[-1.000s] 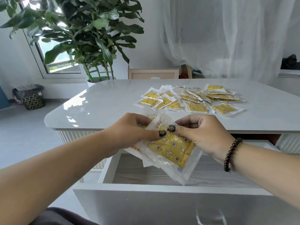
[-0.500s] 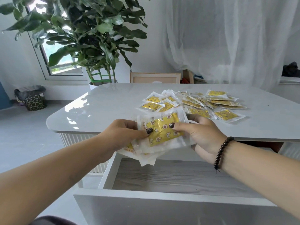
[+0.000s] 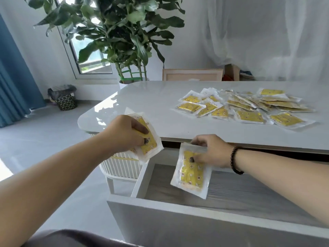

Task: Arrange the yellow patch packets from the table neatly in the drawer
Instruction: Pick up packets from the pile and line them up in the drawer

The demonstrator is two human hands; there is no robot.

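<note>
My left hand point(image 3: 124, 134) grips a small stack of yellow patch packets point(image 3: 150, 146) above the table's near left corner. My right hand point(image 3: 211, 150) pinches one yellow packet point(image 3: 191, 172) by its top edge, and it hangs tilted over the open drawer point(image 3: 231, 190), low above the wood-grain bottom at the left. Several more yellow packets point(image 3: 245, 107) lie spread on the white table point(image 3: 151, 104) at the far right. The drawer bottom shows no packets lying on it.
The drawer's white front panel point(image 3: 195, 221) stands close to me. A large potted plant point(image 3: 124, 41) is behind the table's left end, with a wooden chair back point(image 3: 192, 74) beyond the far edge. A patterned bin point(image 3: 65, 100) sits on the floor by a blue curtain point(image 3: 14, 82).
My hands have parted. The right hand took one packet off the stack and lowered it into the drawer opening, while the left hand carried the remaining stack to the left.
</note>
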